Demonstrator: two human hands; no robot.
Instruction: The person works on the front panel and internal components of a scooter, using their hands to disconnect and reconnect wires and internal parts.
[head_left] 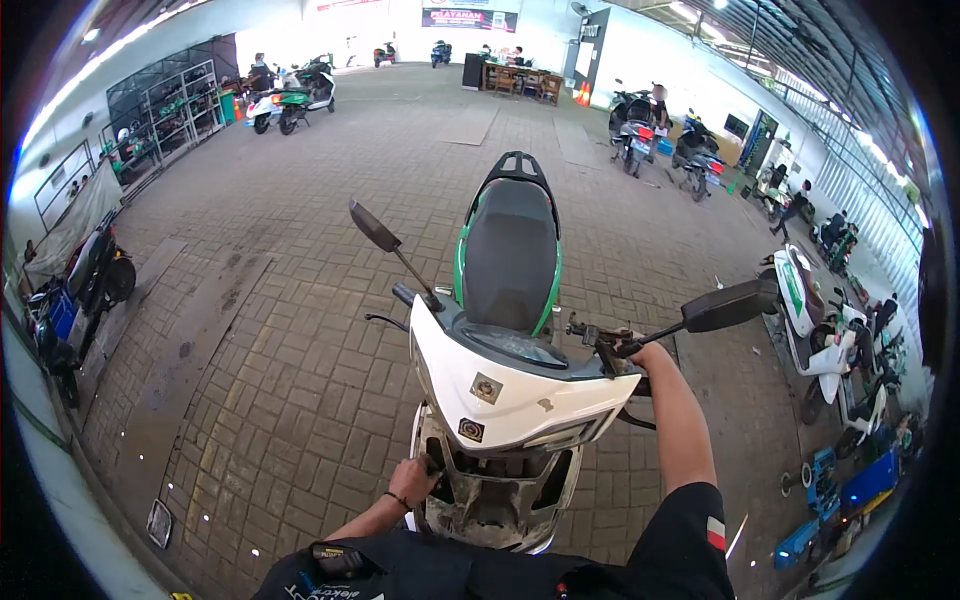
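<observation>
A white scooter with green trim stands facing me, its front fairing (510, 400) just below me and its dark seat (508, 250) beyond. My left hand (415, 480) is closed on the edge of the scooter's lower front panel (500, 500), its fingertips partly hidden by the panel. My right hand (643, 352) is closed on the handlebar at the right, beside the mirror stem and brake lever, its fingers partly hidden. The right mirror (728, 305) juts out over that arm, and the left mirror (374, 225) stands up at the left.
Scooters line the left (90, 300) and right (820, 340) edges, with blue equipment (820, 505) at lower right. Further back are more scooters (630, 130), a person (795, 205) at the right, another person (660, 105), and a wooden counter (520, 80). Paving and metal plates cover the floor.
</observation>
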